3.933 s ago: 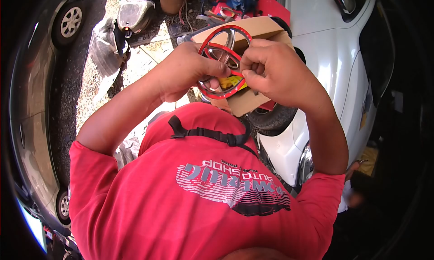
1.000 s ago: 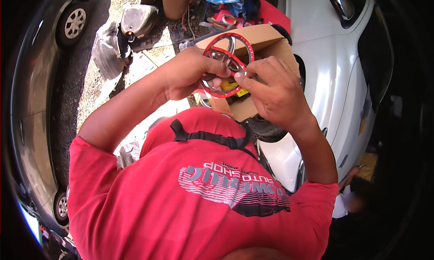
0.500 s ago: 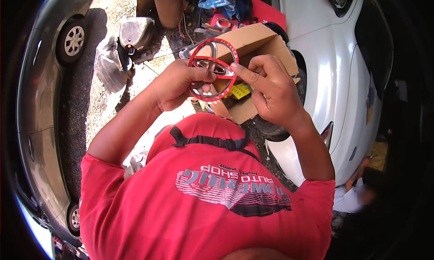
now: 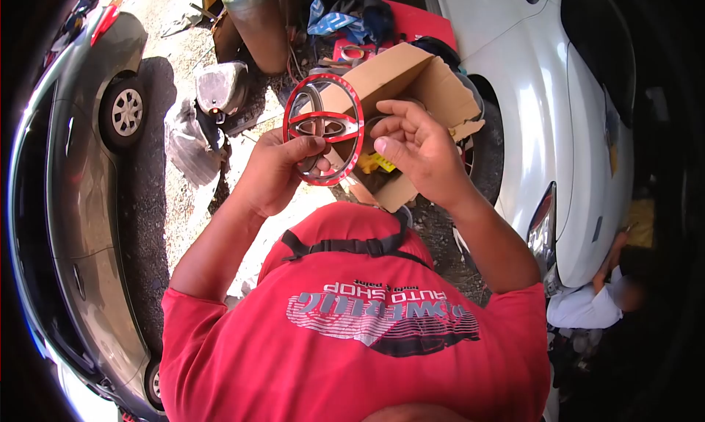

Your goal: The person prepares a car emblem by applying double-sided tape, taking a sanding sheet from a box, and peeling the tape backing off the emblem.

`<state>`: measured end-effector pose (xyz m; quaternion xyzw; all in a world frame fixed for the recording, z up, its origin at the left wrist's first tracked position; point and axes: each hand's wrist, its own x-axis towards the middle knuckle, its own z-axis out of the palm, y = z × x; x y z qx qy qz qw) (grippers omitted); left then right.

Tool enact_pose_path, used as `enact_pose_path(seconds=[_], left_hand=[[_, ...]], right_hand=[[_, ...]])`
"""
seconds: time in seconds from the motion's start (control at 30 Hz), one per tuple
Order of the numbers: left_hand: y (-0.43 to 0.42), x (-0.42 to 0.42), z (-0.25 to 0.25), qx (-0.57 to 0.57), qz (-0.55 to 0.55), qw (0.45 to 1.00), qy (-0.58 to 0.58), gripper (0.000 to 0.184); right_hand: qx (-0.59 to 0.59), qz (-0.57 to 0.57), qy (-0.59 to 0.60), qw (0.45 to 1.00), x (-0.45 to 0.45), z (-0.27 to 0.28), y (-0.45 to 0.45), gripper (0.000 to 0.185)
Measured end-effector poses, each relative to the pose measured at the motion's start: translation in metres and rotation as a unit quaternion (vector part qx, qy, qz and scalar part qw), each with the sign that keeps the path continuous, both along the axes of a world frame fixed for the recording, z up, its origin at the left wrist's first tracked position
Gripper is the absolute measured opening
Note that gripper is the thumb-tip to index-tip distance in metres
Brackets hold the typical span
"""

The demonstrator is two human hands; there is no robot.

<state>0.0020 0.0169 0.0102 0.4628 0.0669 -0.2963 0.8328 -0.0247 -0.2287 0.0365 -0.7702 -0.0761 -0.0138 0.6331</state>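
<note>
My left hand (image 4: 275, 168) is closed on a car emblem (image 4: 339, 136), an oval ring with crossing inner loops. Red strips run along its rim and middle bar on the side facing me. The thumb presses on its lower middle, with fingers behind it. My right hand (image 4: 422, 154) is just right of the emblem, apart from it, with its fingers loosely bent and spread; nothing shows in them. Behind and below the hands is an open cardboard box (image 4: 393, 69) with a yellow item (image 4: 376, 163) inside.
A grey car (image 4: 88, 224) stands along the left and a white car (image 4: 529, 121) along the right. Car lamp parts (image 4: 220, 88) lie on the ground ahead, near a tall cylinder (image 4: 257, 25). Another person in a white shirt (image 4: 584, 308) is low at the right.
My right hand's index finger has left the emblem's rim, and the hand has drawn back with fingers spreading. The emblem, still in my left hand, sits slightly lower and further left in view.
</note>
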Motion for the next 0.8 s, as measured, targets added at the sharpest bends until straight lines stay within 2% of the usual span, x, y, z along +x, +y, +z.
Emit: enact_pose_path(seconds=[0.07,0.17,0.2,0.53,0.63,0.7,0.8], left_hand=[[-0.006,-0.006,0.005,0.006,0.001,1.0,-0.018,0.02],[-0.009,-0.01,0.007,0.02,-0.008,0.999,-0.044,0.024],[-0.01,-0.011,0.008,0.032,0.0,0.998,-0.056,0.024],[-0.004,-0.012,0.001,0.059,-0.011,0.988,-0.141,0.026],[-0.005,-0.012,0.002,0.06,-0.008,0.987,-0.148,0.027],[-0.006,-0.013,0.002,0.066,-0.013,0.986,-0.15,0.028],[-0.007,-0.013,0.001,0.079,-0.023,0.984,-0.156,0.03]], right_hand=[[0.126,0.084,0.155,0.976,0.0,0.002,0.01,0.03],[0.153,0.065,0.183,0.969,0.002,-0.01,0.017,0.022],[0.146,0.053,0.176,0.972,0.003,-0.011,0.018,0.014],[0.174,0.064,0.169,0.968,0.003,-0.006,0.017,0.016],[0.173,0.06,0.17,0.968,0.002,-0.006,0.017,0.017],[0.221,0.067,0.186,0.955,0.001,-0.004,0.019,0.018],[0.202,0.073,0.173,0.961,-0.001,-0.014,0.023,0.018]])
